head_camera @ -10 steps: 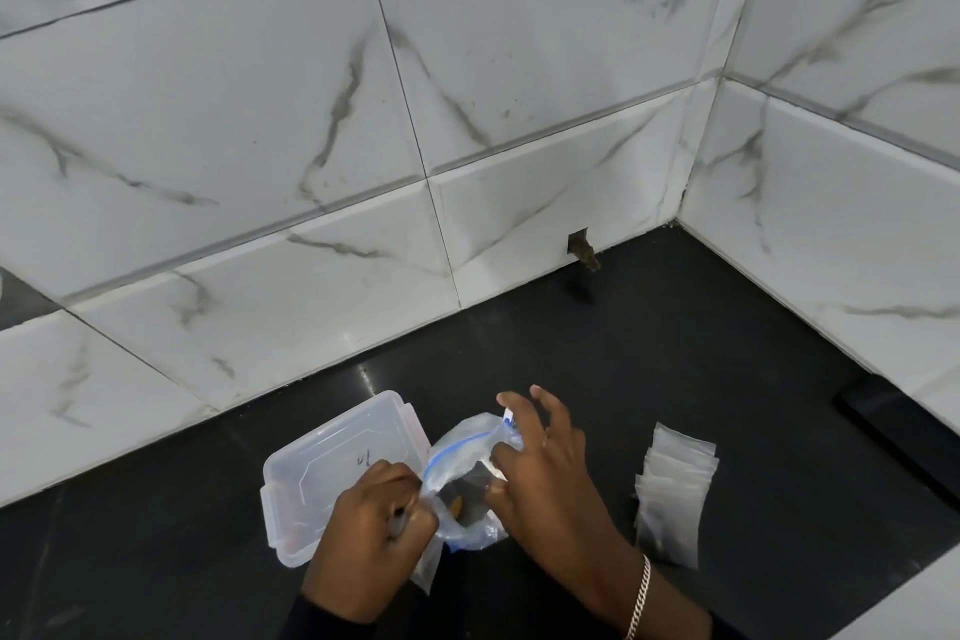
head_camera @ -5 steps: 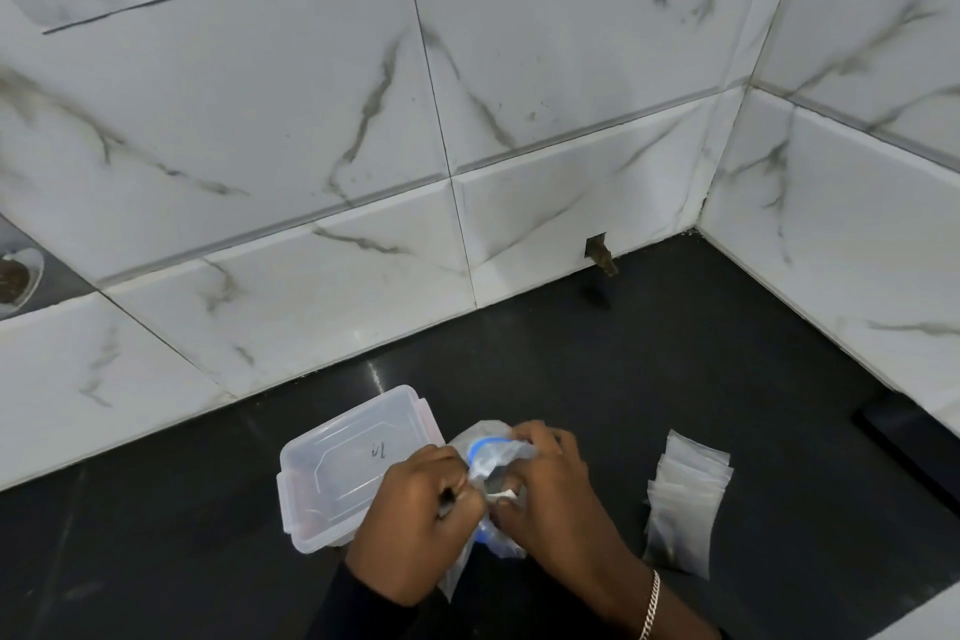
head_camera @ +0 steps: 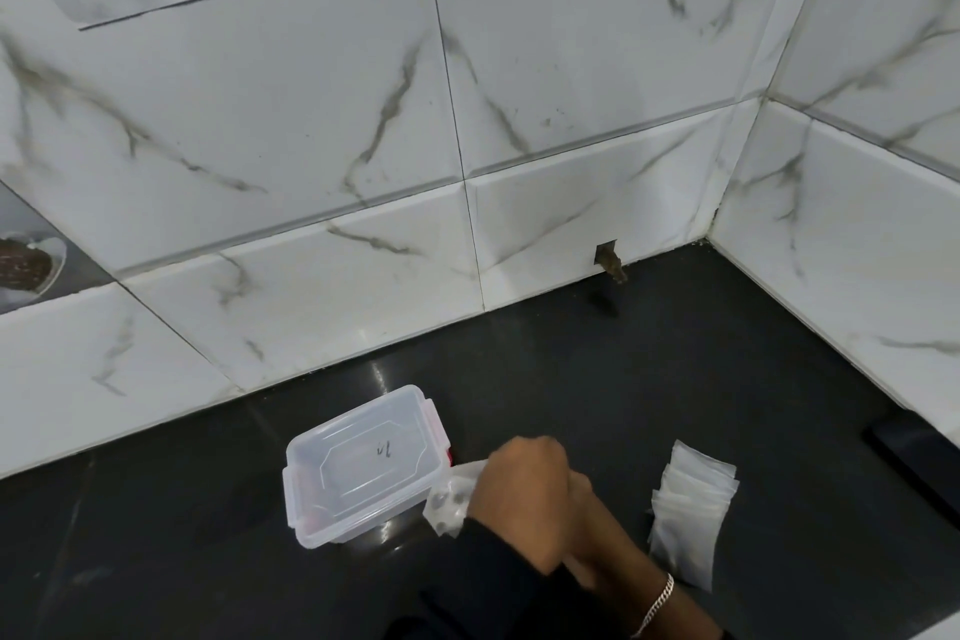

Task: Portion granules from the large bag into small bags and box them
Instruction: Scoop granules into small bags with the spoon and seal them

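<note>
Hands: brought closer than half a second ago; left hand (head_camera: 519, 499) laid over right hand (head_camera: 584, 494).
Left hand: curled, gripping crumpled clear plastic bag of dark granules (head_camera: 449, 496).
Right hand: mostly hidden; grip cannot be told.
Bag: blue zip strip no longer seen; held just beside lidded clear plastic box (head_camera: 363, 463) on black counter (head_camera: 675, 379).
Small clear plastic bags (head_camera: 691, 515): stacked flat, apart to the right.

Clear plastic box (head_camera: 363, 463), glossy black counter (head_camera: 675, 379), glossy veined tiles (head_camera: 571, 42)
</note>
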Available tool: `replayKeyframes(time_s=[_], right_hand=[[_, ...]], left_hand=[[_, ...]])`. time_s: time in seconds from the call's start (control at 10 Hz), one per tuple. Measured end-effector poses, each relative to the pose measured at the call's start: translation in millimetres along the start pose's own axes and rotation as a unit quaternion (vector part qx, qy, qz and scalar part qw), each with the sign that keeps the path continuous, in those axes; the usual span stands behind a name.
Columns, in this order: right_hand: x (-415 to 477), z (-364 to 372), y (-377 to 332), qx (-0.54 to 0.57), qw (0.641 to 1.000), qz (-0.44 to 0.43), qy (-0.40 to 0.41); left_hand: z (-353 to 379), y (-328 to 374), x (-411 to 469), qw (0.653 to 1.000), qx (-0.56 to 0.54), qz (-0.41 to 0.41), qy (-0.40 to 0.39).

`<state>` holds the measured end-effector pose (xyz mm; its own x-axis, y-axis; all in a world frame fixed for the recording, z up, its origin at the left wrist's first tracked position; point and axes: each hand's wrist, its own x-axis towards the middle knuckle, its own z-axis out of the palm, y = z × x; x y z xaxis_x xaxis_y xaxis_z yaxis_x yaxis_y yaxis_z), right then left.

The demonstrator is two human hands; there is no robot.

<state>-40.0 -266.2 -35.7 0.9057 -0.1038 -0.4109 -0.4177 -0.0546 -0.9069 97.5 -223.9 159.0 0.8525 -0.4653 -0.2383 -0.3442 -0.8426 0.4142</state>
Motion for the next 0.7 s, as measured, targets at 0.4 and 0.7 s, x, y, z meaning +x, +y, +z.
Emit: replayKeyframes(time_s=[0.4, 0.7], right_hand=[[53.5, -62.4, -149.4, -0.277, 0.958, -0.035, 0.060], [55.8, -73.7, -146.3, -0.149, 0.980, -0.043, 0.121]], left_hand=[[-7.7, -85.3, -15.9, 0.995, -0.043, -0.058, 0.075], [9.4, -94.9, -13.0, 0.984, -0.087, -0.098, 0.120]])
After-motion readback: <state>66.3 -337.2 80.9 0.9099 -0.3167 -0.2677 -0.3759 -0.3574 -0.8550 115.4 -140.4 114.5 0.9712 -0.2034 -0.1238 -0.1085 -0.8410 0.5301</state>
